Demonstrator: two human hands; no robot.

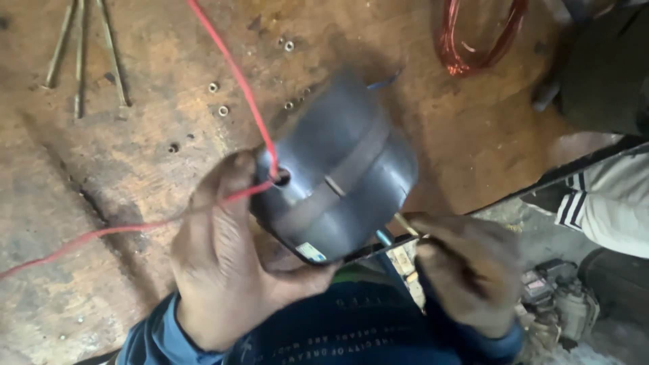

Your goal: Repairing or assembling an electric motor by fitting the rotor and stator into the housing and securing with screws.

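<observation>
Motor (338, 169), grey and round, sits at the near edge of the wooden surface (101, 169). Left hand (233, 257) grips its side, fingers closed around the housing, with a red wire (230, 67) passing from the motor's hole over the thumb. Right hand (466, 270) pinches a thin rod (405, 224) beside the motor. Copper coil (473, 40), long bolts (81, 54) and small nuts (218, 98) lie farther away.

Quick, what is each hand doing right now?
Left hand: closed around the grey motor, thumb by the red wire.
Right hand: closed, fingers pinching a thin metal rod.
</observation>
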